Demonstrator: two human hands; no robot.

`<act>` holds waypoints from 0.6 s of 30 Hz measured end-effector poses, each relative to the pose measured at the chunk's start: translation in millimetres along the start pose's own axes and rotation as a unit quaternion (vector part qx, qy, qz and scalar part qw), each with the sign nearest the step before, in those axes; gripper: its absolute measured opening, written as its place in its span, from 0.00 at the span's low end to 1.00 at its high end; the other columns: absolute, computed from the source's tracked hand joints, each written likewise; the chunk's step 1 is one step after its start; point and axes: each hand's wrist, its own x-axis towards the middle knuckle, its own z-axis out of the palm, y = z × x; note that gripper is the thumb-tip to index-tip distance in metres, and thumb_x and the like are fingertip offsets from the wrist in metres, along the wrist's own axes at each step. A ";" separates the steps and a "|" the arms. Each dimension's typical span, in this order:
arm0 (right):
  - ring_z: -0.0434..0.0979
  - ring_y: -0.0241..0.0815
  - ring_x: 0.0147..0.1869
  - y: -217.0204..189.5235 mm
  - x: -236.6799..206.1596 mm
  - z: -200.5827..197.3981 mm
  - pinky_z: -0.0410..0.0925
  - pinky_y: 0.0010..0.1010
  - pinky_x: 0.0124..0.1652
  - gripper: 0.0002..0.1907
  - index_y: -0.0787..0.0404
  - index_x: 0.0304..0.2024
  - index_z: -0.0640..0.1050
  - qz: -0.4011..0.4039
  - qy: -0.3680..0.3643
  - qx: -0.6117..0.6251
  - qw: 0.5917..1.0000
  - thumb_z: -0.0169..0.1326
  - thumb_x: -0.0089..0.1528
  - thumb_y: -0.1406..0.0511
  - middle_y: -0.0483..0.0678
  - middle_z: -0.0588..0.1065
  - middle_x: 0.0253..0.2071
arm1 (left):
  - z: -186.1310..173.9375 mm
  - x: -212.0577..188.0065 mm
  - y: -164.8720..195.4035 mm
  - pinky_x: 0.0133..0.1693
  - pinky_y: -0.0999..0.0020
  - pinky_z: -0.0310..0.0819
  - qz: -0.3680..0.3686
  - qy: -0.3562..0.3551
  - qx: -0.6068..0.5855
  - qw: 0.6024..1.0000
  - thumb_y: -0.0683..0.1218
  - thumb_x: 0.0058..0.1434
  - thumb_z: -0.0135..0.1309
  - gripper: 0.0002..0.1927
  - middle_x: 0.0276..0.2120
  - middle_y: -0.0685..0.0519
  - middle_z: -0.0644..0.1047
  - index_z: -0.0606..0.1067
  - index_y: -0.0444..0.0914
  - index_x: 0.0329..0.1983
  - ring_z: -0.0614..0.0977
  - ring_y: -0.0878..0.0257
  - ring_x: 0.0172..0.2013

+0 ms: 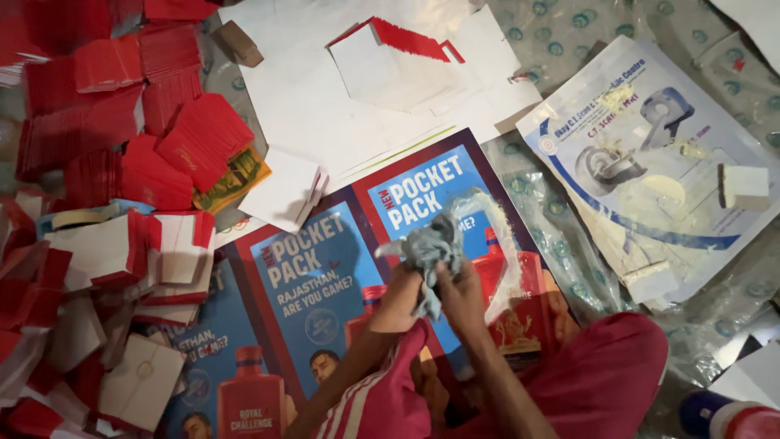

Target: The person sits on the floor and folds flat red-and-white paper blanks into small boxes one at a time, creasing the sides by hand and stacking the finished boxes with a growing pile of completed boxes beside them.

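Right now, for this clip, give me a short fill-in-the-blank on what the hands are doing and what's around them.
1. Both hands grip a crumpled grey ____.
2. The posters under the hands are mostly ____.
3. The card stacks at left are ____.

Missing words: cloth; blue; red

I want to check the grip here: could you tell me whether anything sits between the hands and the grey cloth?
Nothing visible does: the left hand and right hand both clutch the grey cloth directly, bunched above the blue posters.
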 end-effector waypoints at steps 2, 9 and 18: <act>0.74 0.46 0.25 -1.0 18.3 -0.4 0.65 0.38 0.26 0.09 0.66 0.44 0.79 -0.046 0.028 -0.146 0.988 0.56 0.70 0.64 0.59 0.77 0.29 | -2.7 0.9 -17.5 0.31 0.64 0.73 0.089 -0.003 0.223 0.971 0.48 0.71 0.50 0.13 0.38 0.50 0.79 0.79 0.37 0.51 0.80 0.61 0.33; 0.76 0.69 0.52 -27.2 17.3 34.0 0.69 0.48 0.46 0.19 0.61 0.48 0.78 -0.267 0.040 -0.509 0.817 0.56 0.55 0.61 0.67 0.75 0.53 | -21.5 26.7 -55.3 0.47 0.51 0.73 0.178 0.118 0.157 0.964 0.44 0.72 0.43 0.18 0.49 0.45 0.78 0.70 0.36 0.63 0.79 0.49 0.47; 0.67 0.69 0.66 -53.2 -6.3 31.1 0.62 0.53 0.59 0.26 0.65 0.56 0.70 -0.409 -0.300 -0.437 0.743 0.63 0.58 0.64 0.68 0.68 0.63 | -95.5 44.7 -57.3 0.42 0.46 0.73 0.044 0.317 0.430 0.844 0.53 0.75 0.40 0.22 0.40 0.33 0.76 0.76 0.31 0.53 0.77 0.38 0.42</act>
